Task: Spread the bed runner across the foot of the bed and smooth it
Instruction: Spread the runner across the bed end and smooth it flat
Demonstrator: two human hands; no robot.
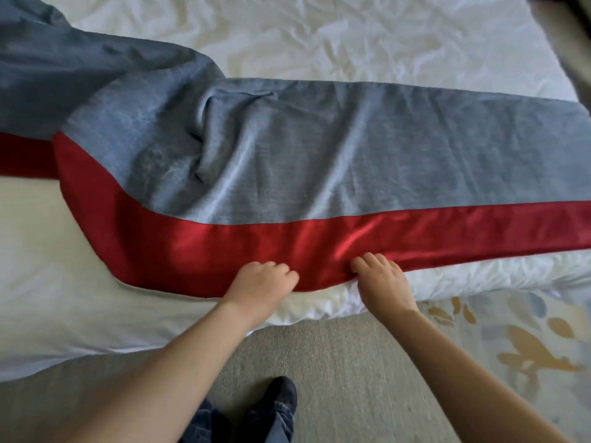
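Both of my hands are clenched on the near edge of the runner (319,155), side by side at the foot of the bed (351,43). My left hand (262,282) curls its fingers into the red band (224,244) where it hangs over the mattress edge, and my right hand (380,279), just beside it, pinches the same red hem. The grey cloth beyond lies across the bed, fairly flat toward the right and creased and bunched toward the left, where it folds back on itself. Rumpled white sheet (415,52) shows behind it. Below my arms are beige carpet (351,362), a patterned rug (518,346) on the right and my dark shoe (281,394).
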